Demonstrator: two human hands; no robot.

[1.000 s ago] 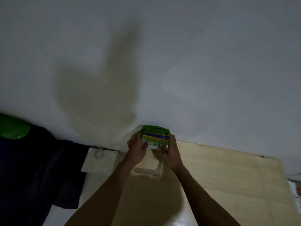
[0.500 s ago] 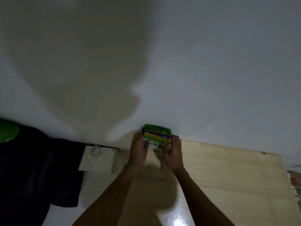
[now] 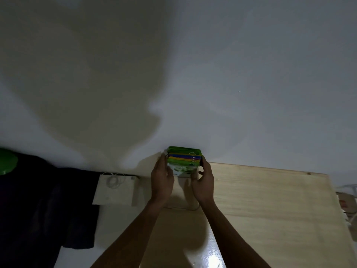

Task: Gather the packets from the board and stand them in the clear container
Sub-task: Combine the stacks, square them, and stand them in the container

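A bunch of green, blue and yellow packets stands upright at the far left corner of the wooden board. My left hand presses its left side and my right hand presses its right side. The clear container sits on the board between my hands, its walls faint in the dim light. The packets' lower ends are inside its top. Whether they touch the bottom is hidden by my hands.
A white paper bag stands left of the board. Dark cloth hangs further left, with a green round object at the frame's edge. A pale wall rises right behind the board. Boxes lie past the right edge.
The view has tilted and the shadow on the wall has grown. My hands stay on the packets, which have sunk slightly lower into the container.
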